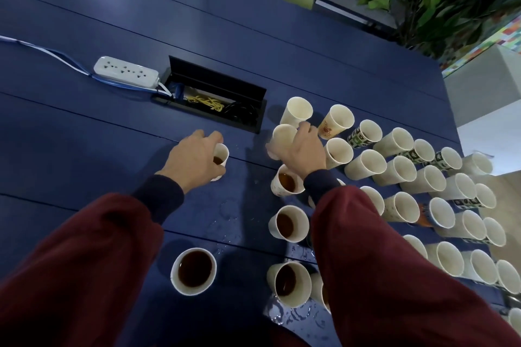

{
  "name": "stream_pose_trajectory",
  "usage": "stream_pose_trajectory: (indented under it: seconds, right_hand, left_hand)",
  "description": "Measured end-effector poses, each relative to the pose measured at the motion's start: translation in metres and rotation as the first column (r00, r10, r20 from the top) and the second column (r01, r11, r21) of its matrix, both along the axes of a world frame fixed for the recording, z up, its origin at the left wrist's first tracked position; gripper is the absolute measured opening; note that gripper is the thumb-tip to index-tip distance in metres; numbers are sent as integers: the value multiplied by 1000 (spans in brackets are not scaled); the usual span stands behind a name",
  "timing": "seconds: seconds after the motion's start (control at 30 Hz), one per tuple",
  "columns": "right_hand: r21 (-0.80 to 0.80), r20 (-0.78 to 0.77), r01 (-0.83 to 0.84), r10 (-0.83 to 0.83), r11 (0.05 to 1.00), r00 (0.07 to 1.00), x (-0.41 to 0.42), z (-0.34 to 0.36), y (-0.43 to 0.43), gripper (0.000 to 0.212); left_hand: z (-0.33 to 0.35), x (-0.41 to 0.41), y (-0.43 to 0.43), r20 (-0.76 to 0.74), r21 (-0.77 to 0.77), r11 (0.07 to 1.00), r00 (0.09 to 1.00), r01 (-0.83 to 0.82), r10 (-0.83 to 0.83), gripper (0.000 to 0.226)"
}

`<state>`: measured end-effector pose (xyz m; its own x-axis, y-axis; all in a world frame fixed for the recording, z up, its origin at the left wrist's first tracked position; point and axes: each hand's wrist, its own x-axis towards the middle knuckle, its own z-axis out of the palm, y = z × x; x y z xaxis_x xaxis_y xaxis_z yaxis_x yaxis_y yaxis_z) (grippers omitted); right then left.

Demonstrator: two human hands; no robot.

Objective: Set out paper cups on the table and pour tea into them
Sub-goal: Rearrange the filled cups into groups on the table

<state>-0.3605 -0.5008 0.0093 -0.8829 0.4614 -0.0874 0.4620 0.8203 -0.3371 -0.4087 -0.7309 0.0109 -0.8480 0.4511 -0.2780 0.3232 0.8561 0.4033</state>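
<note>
Paper cups (366,165) crowding the blue table (84,121) to the right of the open cable box (217,96), mostly plain white, a few printed green or orange, most looking empty, a handful in front of the box holding brown tea. Seemingly placing cups rather than pouring: gripping a small cup of tea (221,156) in the left hand (194,158), fingers curled round its side, just in front of the box; wrapping the right hand (301,149) round an empty cup (283,135) beside the box's right end. Next, likely needing a steady, upright set-down, minding the spilled puddles (296,315) further in front of the box.
</note>
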Motion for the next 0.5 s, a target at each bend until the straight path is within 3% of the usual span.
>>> stream_pose_trajectory:
  seconds: [0.2, 0.33, 0.5]
  right_hand:
    - [44, 50, 15, -17, 999, 999, -19, -7, -11, 61]
    - [2, 12, -144, 144, 990, 989, -14, -7, -36, 59]
    - [-48, 9, -334, 335, 941, 942, -3, -7, -78, 60]
  left_hand:
    - [6, -17, -14, -14, 3, 998, 998, -61, 61, 47]
    - [15, -39, -20, -9, 61, 991, 992, -122, 123, 49]
    - [33, -72, -20, -129, 104, 984, 979, -143, 156, 47]
